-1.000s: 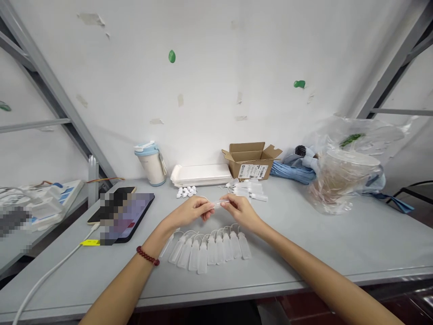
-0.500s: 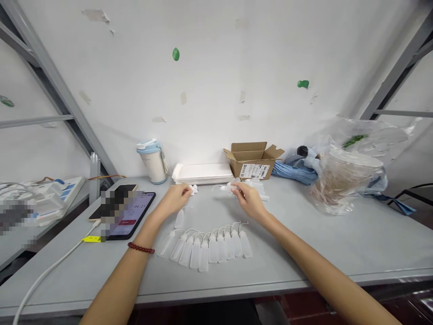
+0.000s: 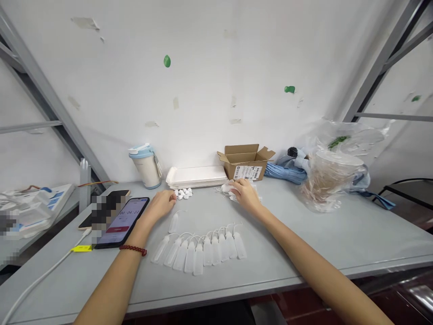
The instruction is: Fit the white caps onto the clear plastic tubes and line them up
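My left hand (image 3: 162, 204) is closed at the left edge of a small heap of white caps (image 3: 183, 194). Its fingertips are pressed together, and what they hold, if anything, is hidden. At the back of the table, my right hand (image 3: 246, 194) pinches a translucent squeeze bottle (image 3: 227, 185) with a thin tube, above other bottles partly hidden beneath the hand. Nearer me, several similar bottles (image 3: 198, 259) lie side by side in a curved row, their bent tubes pointing away from me. One single bottle (image 3: 173, 223) lies just behind the row's left end.
White flat trays (image 3: 198, 175) are stacked against the wall, between a blue-lidded cup (image 3: 146, 167) and an open cardboard box (image 3: 246, 163). Two phones, one a lit phone (image 3: 123, 222), lie at left by a white cable (image 3: 43, 277). Plastic-wrapped goods (image 3: 333, 180) and blue cloth (image 3: 286, 173) stand right.
My left hand has drawn back left, uncovering the white caps. My right hand has lowered slightly among the bottles at the back. The whole view has shifted a little.
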Available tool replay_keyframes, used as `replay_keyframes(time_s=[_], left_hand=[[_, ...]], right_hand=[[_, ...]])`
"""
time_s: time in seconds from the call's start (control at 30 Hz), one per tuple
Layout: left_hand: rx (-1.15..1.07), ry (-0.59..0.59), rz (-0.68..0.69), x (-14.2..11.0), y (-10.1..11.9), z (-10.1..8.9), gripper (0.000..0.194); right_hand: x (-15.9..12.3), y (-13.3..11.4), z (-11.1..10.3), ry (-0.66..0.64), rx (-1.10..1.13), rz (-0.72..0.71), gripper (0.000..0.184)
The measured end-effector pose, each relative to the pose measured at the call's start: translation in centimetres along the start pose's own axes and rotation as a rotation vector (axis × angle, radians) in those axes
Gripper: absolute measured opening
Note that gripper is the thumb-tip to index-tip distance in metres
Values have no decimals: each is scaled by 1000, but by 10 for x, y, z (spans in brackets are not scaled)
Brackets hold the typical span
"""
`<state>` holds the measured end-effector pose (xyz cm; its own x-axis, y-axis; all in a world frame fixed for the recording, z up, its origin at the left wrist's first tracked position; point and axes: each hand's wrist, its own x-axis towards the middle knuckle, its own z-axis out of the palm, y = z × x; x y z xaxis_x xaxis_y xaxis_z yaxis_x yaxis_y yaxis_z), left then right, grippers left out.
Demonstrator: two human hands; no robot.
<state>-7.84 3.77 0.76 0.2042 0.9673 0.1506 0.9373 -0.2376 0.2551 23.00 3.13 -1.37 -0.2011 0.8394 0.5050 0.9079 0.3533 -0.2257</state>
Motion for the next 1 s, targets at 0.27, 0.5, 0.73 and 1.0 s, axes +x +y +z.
replay_keyframes(time_s=[0.27, 0.5, 0.73, 1.0], left_hand=[[0, 93, -74, 1, -5, 4, 23], [6, 39, -57, 1, -1, 3, 23], [42, 41, -47, 1, -1, 1, 19], [47, -39, -64, 1, 4, 0, 26]], right_hand=[[-3, 1, 0, -16, -62, -8, 26], [-3, 1, -2, -16, -44, -4, 26], [-9, -1, -45, -288, 411, 14, 21], [-15, -4, -76, -1360, 882, -277, 44]])
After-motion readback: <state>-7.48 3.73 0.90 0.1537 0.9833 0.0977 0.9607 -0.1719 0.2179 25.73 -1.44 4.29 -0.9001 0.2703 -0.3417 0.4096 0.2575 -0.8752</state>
